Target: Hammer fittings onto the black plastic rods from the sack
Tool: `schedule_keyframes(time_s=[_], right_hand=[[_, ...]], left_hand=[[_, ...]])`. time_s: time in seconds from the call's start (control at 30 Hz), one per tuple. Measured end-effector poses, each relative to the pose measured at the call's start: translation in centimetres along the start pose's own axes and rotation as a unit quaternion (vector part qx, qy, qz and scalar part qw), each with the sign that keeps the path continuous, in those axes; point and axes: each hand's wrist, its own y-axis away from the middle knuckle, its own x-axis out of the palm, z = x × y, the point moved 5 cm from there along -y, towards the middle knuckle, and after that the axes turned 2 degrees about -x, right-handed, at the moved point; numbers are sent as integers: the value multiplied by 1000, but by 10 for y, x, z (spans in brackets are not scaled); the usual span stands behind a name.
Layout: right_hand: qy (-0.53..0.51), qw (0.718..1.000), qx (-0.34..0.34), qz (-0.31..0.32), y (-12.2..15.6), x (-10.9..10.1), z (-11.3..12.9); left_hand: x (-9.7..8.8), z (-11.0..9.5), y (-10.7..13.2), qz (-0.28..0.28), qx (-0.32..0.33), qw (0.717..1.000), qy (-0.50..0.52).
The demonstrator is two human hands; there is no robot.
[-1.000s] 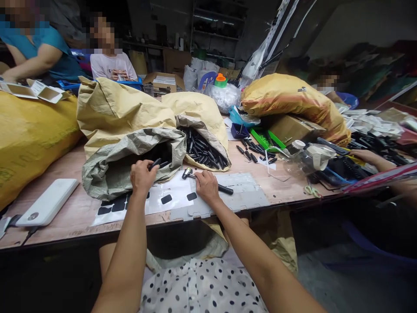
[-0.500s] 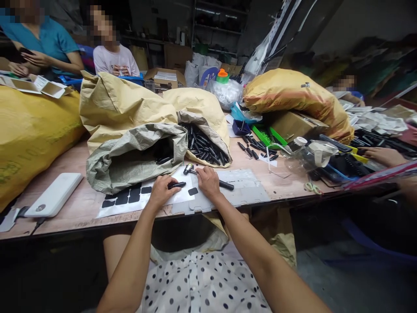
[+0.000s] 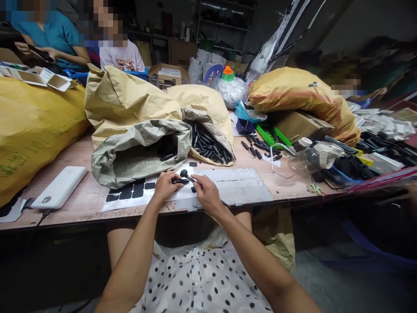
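My left hand point(image 3: 165, 186) is closed round a slim black tube-shaped part point(image 3: 180, 181), its end pointing right over the table. Gripped in my right hand point(image 3: 206, 192) is a small hammer point(image 3: 184, 173), with its round head just above the tip of the black part. Whether head and part touch I cannot tell. Most of the hammer's handle is hidden behind my fingers. Under my left wrist lies a white sheet point(image 3: 122, 204) with several black rounded patches point(image 3: 138, 190). A pale flat board point(image 3: 233, 191) extends beneath and right of my right hand.
Two open sacks point(image 3: 130, 93) point(image 3: 198, 93) with black parts point(image 3: 208, 145) stand behind my hands. A white power bank point(image 3: 60, 189) lies left. To the right are a green tray point(image 3: 273, 135), a clear plastic jug point(image 3: 306, 160) and scissors point(image 3: 316, 189). Co-workers point(image 3: 60, 39) point(image 3: 122, 56) sit opposite.
My right hand has lifted and turned the hammer, bringing its head close to the black part in my left hand. The left hand keeps its hold. The camera view has shifted slightly.
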Motion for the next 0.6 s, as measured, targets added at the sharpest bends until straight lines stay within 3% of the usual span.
schedule_keyframes(time_s=[0.4, 0.6], right_hand=[[-5, 999, 30, 24, 5, 5, -2], [-21, 1000, 3, -9, 3, -5, 8]], left_hand=[[-1, -5, 2, 15, -2, 1000, -19], [0, -5, 2, 1, -3, 1000, -9]])
